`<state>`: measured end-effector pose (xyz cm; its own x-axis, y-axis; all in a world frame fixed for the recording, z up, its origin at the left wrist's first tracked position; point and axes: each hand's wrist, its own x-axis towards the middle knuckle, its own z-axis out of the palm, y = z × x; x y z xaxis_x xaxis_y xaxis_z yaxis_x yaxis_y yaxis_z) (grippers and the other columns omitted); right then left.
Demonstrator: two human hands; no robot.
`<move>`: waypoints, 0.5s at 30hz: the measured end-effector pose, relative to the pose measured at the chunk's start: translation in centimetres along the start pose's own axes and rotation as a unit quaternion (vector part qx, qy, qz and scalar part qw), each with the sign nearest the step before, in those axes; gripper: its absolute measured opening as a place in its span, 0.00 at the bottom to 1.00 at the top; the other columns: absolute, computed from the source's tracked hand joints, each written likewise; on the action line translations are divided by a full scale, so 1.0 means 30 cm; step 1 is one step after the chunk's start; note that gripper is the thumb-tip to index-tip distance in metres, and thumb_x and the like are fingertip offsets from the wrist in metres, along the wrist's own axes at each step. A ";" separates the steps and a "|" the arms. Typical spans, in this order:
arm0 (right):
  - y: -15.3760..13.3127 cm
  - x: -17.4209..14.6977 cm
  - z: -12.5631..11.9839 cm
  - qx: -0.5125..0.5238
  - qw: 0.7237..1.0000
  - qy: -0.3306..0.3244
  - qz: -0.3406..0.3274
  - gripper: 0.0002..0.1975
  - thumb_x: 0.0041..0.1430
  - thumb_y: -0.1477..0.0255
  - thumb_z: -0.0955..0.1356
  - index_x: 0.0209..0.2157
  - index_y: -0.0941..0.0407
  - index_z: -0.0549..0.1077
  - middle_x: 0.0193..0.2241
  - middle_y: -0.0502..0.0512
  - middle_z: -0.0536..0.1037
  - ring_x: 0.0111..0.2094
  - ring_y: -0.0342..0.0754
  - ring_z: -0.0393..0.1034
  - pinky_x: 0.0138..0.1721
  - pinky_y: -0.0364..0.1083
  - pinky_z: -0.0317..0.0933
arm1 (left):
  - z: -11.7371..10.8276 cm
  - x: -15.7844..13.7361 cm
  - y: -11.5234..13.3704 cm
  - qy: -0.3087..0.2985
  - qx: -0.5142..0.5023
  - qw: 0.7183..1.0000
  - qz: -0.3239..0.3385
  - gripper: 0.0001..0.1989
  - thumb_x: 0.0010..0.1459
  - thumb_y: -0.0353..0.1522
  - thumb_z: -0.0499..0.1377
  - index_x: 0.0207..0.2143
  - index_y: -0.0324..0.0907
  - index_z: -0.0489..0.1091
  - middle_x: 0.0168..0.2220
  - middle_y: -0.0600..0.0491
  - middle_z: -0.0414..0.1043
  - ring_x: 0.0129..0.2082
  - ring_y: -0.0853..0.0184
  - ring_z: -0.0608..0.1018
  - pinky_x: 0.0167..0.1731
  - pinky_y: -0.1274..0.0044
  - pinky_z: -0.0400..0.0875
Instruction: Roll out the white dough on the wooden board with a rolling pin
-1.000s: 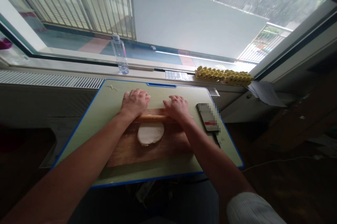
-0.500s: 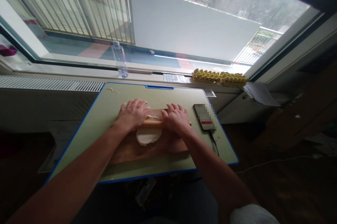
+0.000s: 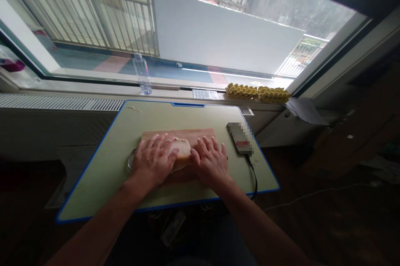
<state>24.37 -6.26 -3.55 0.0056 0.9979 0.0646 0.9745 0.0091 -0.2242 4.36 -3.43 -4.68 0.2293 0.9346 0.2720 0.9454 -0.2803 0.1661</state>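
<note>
A wooden rolling pin lies across a flattened piece of pale dough on a wooden cutting board. My left hand presses palm down over the pin's left part, fingers stretched forward and apart. On its right part rests my right hand, likewise flat with spread fingers, the thumb pointing toward the dough. Most of the pin is hidden beneath both hands; only its middle stretch shows. Some dough shows beyond the pin and a little on the near side. The board's metal handle pokes out beside my left hand.
The board sits on a small blue-edged table. A phone with a cable lies at the right, and thin dough scraps at the back left. On the windowsill stand a clear bottle and yellow egg cartons.
Both hands have moved nearer to me with the rolling pin, across the dough. More dough and the board's far edge now show beyond the pin.
</note>
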 end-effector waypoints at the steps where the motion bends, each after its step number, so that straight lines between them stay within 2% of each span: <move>1: 0.001 -0.010 0.001 0.001 1.000 0.002 0.000 0.30 0.80 0.53 0.57 0.74 0.51 0.67 0.75 0.55 0.63 0.77 0.64 0.50 0.75 0.70 0.42 | 0.000 -0.007 0.002 -0.001 -0.001 1.000 -0.003 0.29 0.72 0.45 0.49 0.66 0.45 0.75 0.70 0.40 0.71 0.70 0.43 0.71 0.70 0.45 0.60; 6: 0.003 -0.012 0.006 0.002 1.000 0.010 0.000 0.30 0.80 0.53 0.57 0.73 0.50 0.68 0.75 0.54 0.64 0.77 0.64 0.50 0.75 0.69 0.42 | 0.005 -0.004 -0.003 -0.013 0.012 1.000 -0.004 0.30 0.72 0.46 0.49 0.67 0.44 0.74 0.71 0.41 0.70 0.71 0.44 0.71 0.70 0.47 0.61; 11: 0.002 0.032 0.004 -0.004 1.000 0.011 -0.006 0.30 0.80 0.53 0.57 0.73 0.50 0.68 0.75 0.56 0.65 0.77 0.65 0.50 0.75 0.70 0.42 | 0.008 0.044 -0.019 -0.025 0.019 1.000 0.001 0.30 0.73 0.46 0.48 0.68 0.46 0.73 0.70 0.42 0.71 0.71 0.48 0.70 0.71 0.51 0.60; 15: 0.002 0.071 -0.001 -0.008 1.000 0.012 -0.013 0.30 0.79 0.52 0.58 0.72 0.50 0.68 0.74 0.56 0.65 0.77 0.66 0.51 0.75 0.70 0.42 | 0.007 0.092 -0.033 -0.054 0.017 0.998 -0.004 0.30 0.73 0.48 0.48 0.68 0.48 0.73 0.70 0.43 0.72 0.70 0.48 0.71 0.70 0.51 0.61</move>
<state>24.45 -4.15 -3.38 -0.0137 0.9955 0.0942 0.9777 0.0331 -0.2073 4.10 -0.52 -4.30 0.2429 0.9558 0.1657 0.9544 -0.2660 0.1355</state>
